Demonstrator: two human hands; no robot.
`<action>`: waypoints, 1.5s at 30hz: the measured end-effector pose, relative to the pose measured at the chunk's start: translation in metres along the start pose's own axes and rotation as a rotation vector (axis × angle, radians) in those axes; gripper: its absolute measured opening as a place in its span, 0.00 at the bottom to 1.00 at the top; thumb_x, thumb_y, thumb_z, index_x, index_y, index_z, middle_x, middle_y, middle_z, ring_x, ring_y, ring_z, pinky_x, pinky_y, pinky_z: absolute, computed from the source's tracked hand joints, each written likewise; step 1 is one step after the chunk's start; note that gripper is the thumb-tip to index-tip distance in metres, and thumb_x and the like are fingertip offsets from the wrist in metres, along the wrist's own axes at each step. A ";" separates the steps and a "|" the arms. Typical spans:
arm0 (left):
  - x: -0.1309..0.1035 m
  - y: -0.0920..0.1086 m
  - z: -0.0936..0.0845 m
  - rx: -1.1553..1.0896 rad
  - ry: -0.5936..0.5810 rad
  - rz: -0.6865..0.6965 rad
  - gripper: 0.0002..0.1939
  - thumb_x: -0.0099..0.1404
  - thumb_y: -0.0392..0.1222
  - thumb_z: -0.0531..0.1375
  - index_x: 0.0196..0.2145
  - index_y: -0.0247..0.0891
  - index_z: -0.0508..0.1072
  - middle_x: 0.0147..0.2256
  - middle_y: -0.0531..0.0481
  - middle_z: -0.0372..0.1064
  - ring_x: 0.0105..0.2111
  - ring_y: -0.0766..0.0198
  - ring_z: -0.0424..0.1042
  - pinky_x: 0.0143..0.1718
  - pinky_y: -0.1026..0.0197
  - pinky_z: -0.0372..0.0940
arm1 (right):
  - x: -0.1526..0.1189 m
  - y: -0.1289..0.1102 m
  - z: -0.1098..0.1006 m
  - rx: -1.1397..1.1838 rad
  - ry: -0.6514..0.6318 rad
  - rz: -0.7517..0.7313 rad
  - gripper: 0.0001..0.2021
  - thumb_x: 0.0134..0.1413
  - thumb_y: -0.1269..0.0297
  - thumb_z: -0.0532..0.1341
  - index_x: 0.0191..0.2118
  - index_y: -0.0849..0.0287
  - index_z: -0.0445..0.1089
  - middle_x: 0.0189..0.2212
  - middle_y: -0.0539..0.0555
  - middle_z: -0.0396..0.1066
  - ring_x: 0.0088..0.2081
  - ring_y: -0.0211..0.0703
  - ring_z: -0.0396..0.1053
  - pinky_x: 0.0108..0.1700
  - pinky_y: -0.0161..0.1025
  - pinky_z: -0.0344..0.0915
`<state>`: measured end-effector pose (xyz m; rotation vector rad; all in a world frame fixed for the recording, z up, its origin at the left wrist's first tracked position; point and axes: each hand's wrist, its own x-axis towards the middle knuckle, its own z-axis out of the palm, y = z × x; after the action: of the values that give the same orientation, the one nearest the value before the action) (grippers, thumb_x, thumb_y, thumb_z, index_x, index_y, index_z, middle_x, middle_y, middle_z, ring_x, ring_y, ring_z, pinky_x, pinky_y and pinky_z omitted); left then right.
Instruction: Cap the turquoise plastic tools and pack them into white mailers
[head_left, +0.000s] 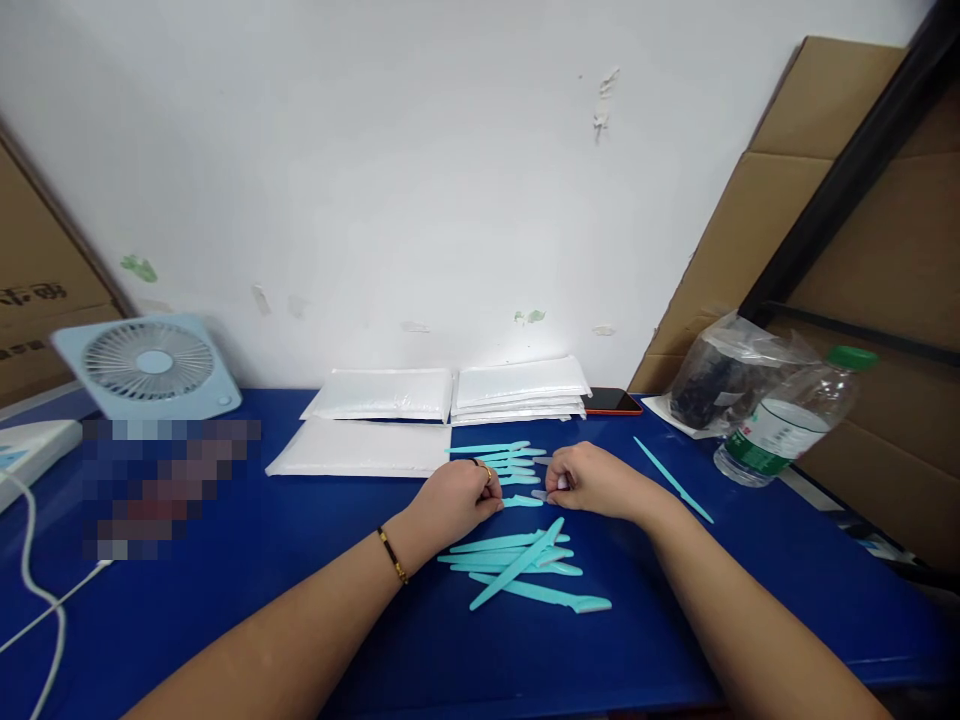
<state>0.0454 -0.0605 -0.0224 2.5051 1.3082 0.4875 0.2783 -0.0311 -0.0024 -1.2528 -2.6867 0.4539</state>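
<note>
My left hand (457,500) wears a ring and a dark bracelet; its closed fingers pinch the handle of a turquoise eyebrow razor (523,501). Facing it, my right hand (596,482) is closed on a small translucent blade cap (539,494), at the blade end of that razor. Whether the cap touches the blade I cannot tell. Behind my fingers, several eyebrow razors (504,447) lie in a row. Nearer to me is a loose, crossed pile of more eyebrow razors (517,563). A single eyebrow razor (673,478) rests apart, right of my right hand.
White padded mailers (367,447) lie stacked along the wall, beside a phone (612,401). A plastic bottle (787,430) and a bagged dark item (705,380) stand right. On the left are a light-blue fan (154,365), a power strip (37,446) and a white cable (31,560).
</note>
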 end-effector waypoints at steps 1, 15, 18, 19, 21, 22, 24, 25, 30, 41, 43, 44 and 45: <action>0.000 0.000 0.001 -0.001 0.001 0.003 0.03 0.57 0.39 0.59 0.27 0.39 0.72 0.26 0.55 0.69 0.28 0.67 0.66 0.29 0.66 0.56 | -0.001 0.000 0.000 -0.002 -0.007 0.009 0.04 0.43 0.64 0.61 0.26 0.57 0.73 0.25 0.49 0.72 0.25 0.35 0.65 0.25 0.30 0.54; 0.009 -0.003 0.005 0.039 0.106 0.037 0.06 0.61 0.39 0.57 0.35 0.39 0.73 0.33 0.51 0.69 0.34 0.64 0.67 0.36 0.64 0.59 | 0.009 -0.002 0.000 -0.029 0.147 0.007 0.06 0.49 0.66 0.60 0.30 0.57 0.74 0.29 0.51 0.72 0.29 0.36 0.67 0.30 0.31 0.57; -0.001 0.009 -0.003 -0.096 0.089 0.008 0.12 0.59 0.49 0.58 0.36 0.39 0.72 0.33 0.51 0.68 0.32 0.65 0.66 0.31 0.65 0.60 | -0.005 0.010 -0.016 0.021 0.173 0.082 0.07 0.49 0.65 0.59 0.30 0.58 0.74 0.28 0.51 0.72 0.28 0.37 0.67 0.29 0.31 0.57; -0.005 0.014 -0.005 -0.135 0.043 0.014 0.15 0.58 0.53 0.57 0.35 0.39 0.72 0.32 0.51 0.68 0.31 0.65 0.66 0.30 0.66 0.59 | -0.009 0.014 -0.020 0.039 0.141 0.108 0.07 0.48 0.64 0.59 0.30 0.58 0.74 0.27 0.51 0.72 0.28 0.37 0.67 0.28 0.31 0.57; -0.011 0.023 -0.007 -0.159 -0.058 0.050 0.17 0.55 0.56 0.58 0.33 0.39 0.72 0.30 0.52 0.68 0.29 0.65 0.66 0.28 0.66 0.58 | -0.015 0.018 -0.024 0.069 0.022 0.148 0.06 0.43 0.64 0.62 0.29 0.58 0.74 0.25 0.50 0.72 0.26 0.37 0.67 0.27 0.31 0.57; -0.013 0.026 -0.006 -0.148 -0.092 0.068 0.17 0.54 0.56 0.60 0.32 0.39 0.72 0.29 0.52 0.68 0.29 0.65 0.66 0.27 0.66 0.58 | -0.017 0.019 -0.023 0.073 -0.035 0.167 0.06 0.41 0.64 0.63 0.28 0.58 0.74 0.24 0.50 0.72 0.26 0.37 0.67 0.26 0.31 0.57; -0.014 0.029 -0.002 -0.124 -0.127 0.089 0.15 0.52 0.52 0.62 0.31 0.39 0.72 0.28 0.53 0.68 0.28 0.66 0.66 0.26 0.66 0.57 | -0.016 0.019 -0.020 0.065 -0.108 0.195 0.07 0.37 0.64 0.65 0.27 0.58 0.73 0.23 0.49 0.72 0.25 0.38 0.67 0.24 0.31 0.56; -0.014 0.029 0.000 -0.118 -0.133 0.090 0.12 0.53 0.50 0.61 0.31 0.39 0.71 0.28 0.53 0.69 0.28 0.66 0.66 0.26 0.66 0.56 | -0.015 0.018 -0.018 0.061 -0.121 0.200 0.07 0.36 0.64 0.65 0.27 0.58 0.73 0.23 0.49 0.72 0.25 0.37 0.67 0.24 0.31 0.56; -0.008 0.021 0.005 -0.026 -0.078 0.072 0.05 0.56 0.39 0.57 0.29 0.39 0.72 0.28 0.53 0.70 0.29 0.66 0.67 0.29 0.66 0.58 | -0.008 0.015 -0.011 0.068 -0.083 0.130 0.05 0.41 0.65 0.63 0.28 0.58 0.73 0.25 0.49 0.72 0.26 0.37 0.67 0.26 0.30 0.56; -0.004 0.006 0.000 0.056 -0.013 0.062 0.08 0.60 0.43 0.55 0.31 0.40 0.74 0.30 0.51 0.70 0.33 0.63 0.67 0.33 0.64 0.60 | -0.007 0.012 -0.015 0.118 -0.062 0.065 0.10 0.49 0.64 0.57 0.31 0.58 0.76 0.29 0.52 0.75 0.29 0.40 0.69 0.30 0.33 0.59; -0.004 0.005 0.000 0.034 -0.020 0.040 0.07 0.59 0.43 0.57 0.33 0.40 0.74 0.32 0.51 0.70 0.33 0.63 0.67 0.33 0.65 0.60 | -0.008 0.013 -0.015 0.110 -0.029 0.075 0.09 0.49 0.64 0.58 0.32 0.58 0.75 0.28 0.52 0.75 0.29 0.40 0.68 0.31 0.33 0.59; -0.004 0.005 0.000 0.031 -0.027 0.035 0.07 0.58 0.42 0.58 0.33 0.40 0.74 0.32 0.51 0.70 0.33 0.63 0.67 0.33 0.65 0.60 | -0.008 0.014 -0.016 0.106 -0.027 0.080 0.09 0.48 0.63 0.59 0.32 0.58 0.75 0.28 0.52 0.74 0.29 0.39 0.68 0.30 0.33 0.59; -0.003 0.004 0.000 0.028 -0.032 0.034 0.06 0.58 0.41 0.58 0.33 0.40 0.74 0.32 0.51 0.70 0.33 0.64 0.67 0.33 0.65 0.60 | -0.009 0.015 -0.016 0.104 -0.037 0.086 0.08 0.46 0.63 0.60 0.31 0.58 0.75 0.27 0.51 0.74 0.28 0.39 0.68 0.29 0.32 0.58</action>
<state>0.0469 -0.0658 -0.0217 2.5512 1.2711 0.4371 0.2989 -0.0251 0.0075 -1.3470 -2.6092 0.6245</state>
